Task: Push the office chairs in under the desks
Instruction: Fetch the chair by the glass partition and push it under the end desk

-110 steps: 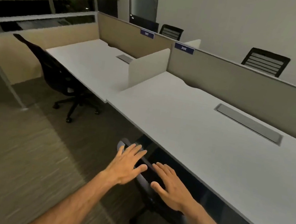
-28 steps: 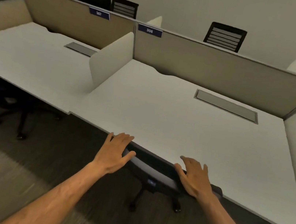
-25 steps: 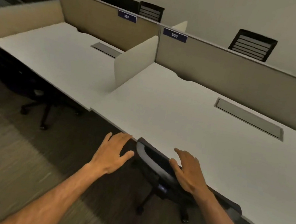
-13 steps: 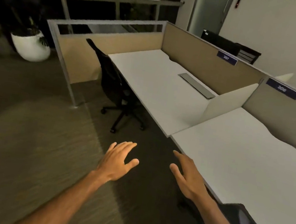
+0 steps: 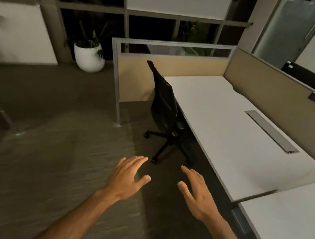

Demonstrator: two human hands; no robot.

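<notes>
**Both hands free, chair ahead**

I see my left hand (image 5: 126,178) and right hand (image 5: 195,192) spread flat over the carpet (image 5: 49,156), holding nothing — the black office chair (image 5: 164,108) stands ahead, partly out from desk 307 (image 5: 229,126).

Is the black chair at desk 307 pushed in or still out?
Out: the black chair stands beside desk 307, backrest and wheels clear of the edge.

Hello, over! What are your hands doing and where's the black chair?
Both hands, left and right, open, holding nothing. Black chair beside desk, untouched. Floor between looks clear.
</notes>
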